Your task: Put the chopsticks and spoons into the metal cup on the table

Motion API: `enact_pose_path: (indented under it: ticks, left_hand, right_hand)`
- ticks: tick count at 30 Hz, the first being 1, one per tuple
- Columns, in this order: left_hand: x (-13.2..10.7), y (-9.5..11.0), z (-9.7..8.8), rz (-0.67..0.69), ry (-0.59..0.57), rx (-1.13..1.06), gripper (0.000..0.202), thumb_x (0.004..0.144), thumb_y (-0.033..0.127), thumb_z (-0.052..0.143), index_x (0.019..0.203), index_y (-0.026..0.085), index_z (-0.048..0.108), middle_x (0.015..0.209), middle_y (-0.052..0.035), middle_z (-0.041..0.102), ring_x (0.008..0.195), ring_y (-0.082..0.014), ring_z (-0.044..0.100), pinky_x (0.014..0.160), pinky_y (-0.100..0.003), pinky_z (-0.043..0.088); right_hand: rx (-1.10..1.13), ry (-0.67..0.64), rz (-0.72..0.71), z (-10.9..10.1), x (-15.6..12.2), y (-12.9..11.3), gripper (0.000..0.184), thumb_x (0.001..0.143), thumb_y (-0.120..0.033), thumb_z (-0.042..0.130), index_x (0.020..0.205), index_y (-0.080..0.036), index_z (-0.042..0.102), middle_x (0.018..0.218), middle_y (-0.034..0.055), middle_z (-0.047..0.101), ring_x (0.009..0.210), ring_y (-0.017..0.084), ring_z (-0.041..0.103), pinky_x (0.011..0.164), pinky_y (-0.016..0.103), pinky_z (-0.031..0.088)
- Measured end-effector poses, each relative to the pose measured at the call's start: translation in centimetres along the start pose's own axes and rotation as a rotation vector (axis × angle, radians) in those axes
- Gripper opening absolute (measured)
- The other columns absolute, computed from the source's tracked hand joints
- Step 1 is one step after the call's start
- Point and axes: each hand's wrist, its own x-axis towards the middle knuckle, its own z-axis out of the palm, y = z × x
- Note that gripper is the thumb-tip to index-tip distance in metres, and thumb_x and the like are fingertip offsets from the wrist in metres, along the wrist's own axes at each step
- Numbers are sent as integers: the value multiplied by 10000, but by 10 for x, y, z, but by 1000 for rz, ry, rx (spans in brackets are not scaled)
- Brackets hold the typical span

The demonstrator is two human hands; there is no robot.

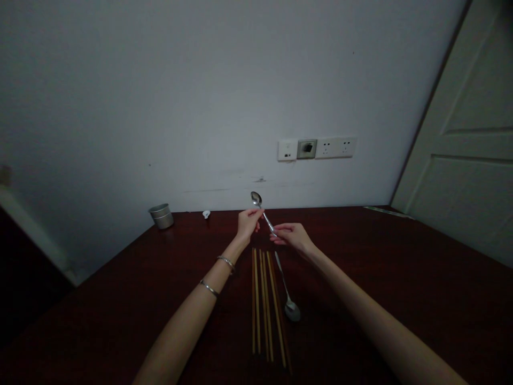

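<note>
A shiny metal spoon [256, 199] is held up above the table, tilted with its bowl at the upper left. My left hand [249, 222] pinches its neck just below the bowl. The end of its handle sits between the fingers of my right hand [292, 236]. Below my hands, several wooden chopsticks [263, 299] lie side by side, pointing away from me. Just right of them lies a second metal spoon [292, 310], bowl toward me.
A grey metal cup [161, 216] stands at the table's back left, with a small white object [206, 214] to its right. The dark red table [200, 240] meets a white wall carrying sockets [335, 147]. A door [465, 128] is at the right.
</note>
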Motion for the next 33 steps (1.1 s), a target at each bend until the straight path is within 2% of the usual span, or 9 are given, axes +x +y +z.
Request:
enact_pose_path:
  ticks: [3, 6, 8, 10, 13, 18, 24, 28, 33]
  left_hand:
    - [-1, 8, -3, 54, 55, 199, 334, 714, 426, 539, 706, 104, 630, 605, -51, 607, 375, -62, 419, 387, -196, 298]
    - [-7, 27, -7, 343, 118, 446, 264, 746, 375, 539, 758, 136, 652, 693, -61, 632, 588, -120, 526, 557, -224, 386]
    - [-14, 42, -10, 590, 71, 661, 201, 776, 301, 525, 871, 171, 646, 838, -63, 639, 780, -155, 526, 696, -257, 390]
    - [-20, 55, -12, 768, -11, 882, 218, 790, 226, 512, 980, 196, 614, 960, -62, 620, 895, -175, 476, 778, -293, 365]
    - [-27, 66, -14, 888, -94, 1090, 284, 785, 182, 519, 1063, 206, 571, 1060, -65, 585, 941, -195, 424, 812, -337, 333]
    - [-25, 62, -16, 884, -210, 1157, 196, 793, 199, 513, 955, 206, 623, 915, -54, 628, 903, -200, 425, 786, -345, 307]
    - [-20, 58, -15, 823, -307, 1065, 189, 791, 203, 513, 921, 195, 650, 801, -59, 630, 837, -184, 475, 771, -321, 322]
    - [-18, 57, -15, 695, -327, 929, 168, 755, 222, 554, 870, 178, 669, 781, -66, 634, 767, -171, 519, 745, -304, 355]
    - [-19, 54, -11, 387, -459, 559, 138, 714, 231, 581, 767, 128, 655, 697, -38, 643, 627, -122, 551, 599, -231, 391]
  right_hand:
    - [-60, 90, -78, -8, 6, -2, 48, 679, -101, 622, 698, -123, 584, 587, 53, 652, 522, 131, 624, 497, 219, 537]
    - [-235, 121, -196, -17, 7, -11, 58, 680, -150, 612, 728, -119, 603, 601, 52, 655, 536, 134, 621, 506, 228, 524]
    - [-414, 115, -279, -21, 3, -20, 84, 684, -176, 590, 738, -122, 624, 608, 47, 658, 547, 138, 619, 515, 227, 507]
    - [-619, 113, -368, -22, -3, -30, 105, 688, -183, 561, 727, -132, 644, 604, 39, 659, 553, 142, 614, 531, 226, 483]
    - [-882, 122, -486, -21, -11, -43, 148, 693, -185, 530, 723, -143, 670, 612, 40, 663, 576, 148, 604, 556, 226, 443]
    - [-1061, 93, -589, -17, -17, -53, 194, 713, -179, 501, 748, -155, 690, 654, 46, 671, 574, 138, 578, 567, 222, 402]
    - [-1059, 80, -614, -19, -21, -62, 199, 740, -186, 496, 775, -159, 690, 654, 39, 675, 573, 135, 583, 552, 215, 394]
    - [-915, 116, -597, -21, -21, -65, 180, 743, -212, 514, 773, -153, 681, 608, 30, 665, 569, 134, 596, 563, 216, 418]
    - [-543, 125, -549, -20, -18, -65, 180, 699, -264, 575, 784, -122, 647, 687, 54, 669, 579, 139, 614, 550, 230, 462]
